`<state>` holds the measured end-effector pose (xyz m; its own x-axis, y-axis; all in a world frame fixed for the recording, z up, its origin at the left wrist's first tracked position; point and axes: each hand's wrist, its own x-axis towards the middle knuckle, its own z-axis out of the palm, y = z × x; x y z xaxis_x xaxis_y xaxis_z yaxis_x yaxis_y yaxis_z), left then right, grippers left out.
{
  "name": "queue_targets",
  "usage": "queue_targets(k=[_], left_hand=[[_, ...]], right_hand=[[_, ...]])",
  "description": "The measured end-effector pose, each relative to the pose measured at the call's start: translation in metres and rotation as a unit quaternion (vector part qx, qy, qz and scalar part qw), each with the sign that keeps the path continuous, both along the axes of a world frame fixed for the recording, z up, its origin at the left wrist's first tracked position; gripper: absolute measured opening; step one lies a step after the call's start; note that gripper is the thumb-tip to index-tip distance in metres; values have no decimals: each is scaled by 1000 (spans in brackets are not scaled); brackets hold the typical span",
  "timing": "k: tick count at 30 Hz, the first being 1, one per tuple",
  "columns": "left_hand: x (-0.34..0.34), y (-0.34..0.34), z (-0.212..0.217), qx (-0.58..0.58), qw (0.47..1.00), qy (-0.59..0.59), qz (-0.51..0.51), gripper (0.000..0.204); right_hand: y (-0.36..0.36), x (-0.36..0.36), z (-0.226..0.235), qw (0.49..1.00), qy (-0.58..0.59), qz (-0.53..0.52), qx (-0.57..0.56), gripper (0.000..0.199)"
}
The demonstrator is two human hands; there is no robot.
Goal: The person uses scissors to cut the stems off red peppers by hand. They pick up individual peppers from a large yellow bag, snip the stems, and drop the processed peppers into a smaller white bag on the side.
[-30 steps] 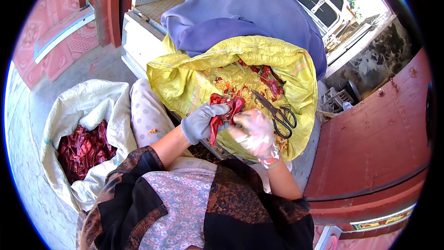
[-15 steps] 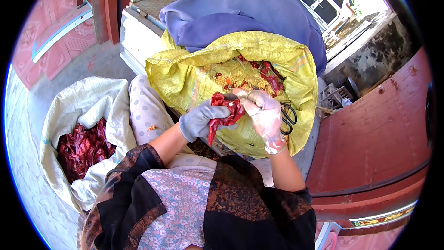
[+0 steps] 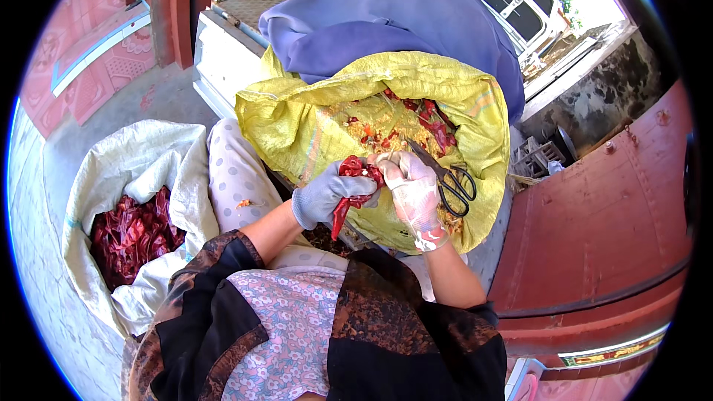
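My left hand (image 3: 327,197), in a grey glove, is closed around a dried red chili pepper (image 3: 343,215), whose tip hangs below the fingers. Pale seeds show at the pepper's opened upper end. My right hand (image 3: 411,186), in a whitish glove with pinkish patches, pinches at that end, fingertips touching the pepper. Both hands are over the near side of a yellow woven sack (image 3: 286,130). Loose yellow seeds (image 3: 345,119) and several red chili pieces (image 3: 438,130) lie inside it. Black-handled scissors (image 3: 453,186) rest on the sack, just right of my right hand.
To the left stands a white woven sack (image 3: 178,152) full of dried red chilies (image 3: 134,238). A large blue-purple cloth bundle (image 3: 394,11) rises behind the yellow sack. A red metal panel (image 3: 594,223) is on the right, with a parked white vehicle (image 3: 505,0) beyond.
Both hands have shifted slightly; the right one moved a little left and down, uncovering more of the scissors. The pepper stays in the left hand.
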<state>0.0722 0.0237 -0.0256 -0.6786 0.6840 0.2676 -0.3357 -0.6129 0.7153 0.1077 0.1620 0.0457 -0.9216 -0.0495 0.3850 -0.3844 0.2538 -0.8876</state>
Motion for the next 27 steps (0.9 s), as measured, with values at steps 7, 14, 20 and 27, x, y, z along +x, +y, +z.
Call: queue_targets(k=[7, 14, 20, 27], left_hand=[[-1, 1, -5, -1, 999, -30, 32, 16], [2, 0, 11, -20, 996, -42, 76, 16], [4, -10, 3, -9, 998, 22, 59, 19], [10, -90, 33, -32, 952, -105, 285, 21]], right_hand=[[-3, 7, 8, 951, -245, -21, -188, 15], [9, -11, -10, 889, -276, 13, -366, 28], [43, -42, 4, 964, -60, -128, -226, 16], [46, -33, 5, 942, -109, -125, 292, 29]])
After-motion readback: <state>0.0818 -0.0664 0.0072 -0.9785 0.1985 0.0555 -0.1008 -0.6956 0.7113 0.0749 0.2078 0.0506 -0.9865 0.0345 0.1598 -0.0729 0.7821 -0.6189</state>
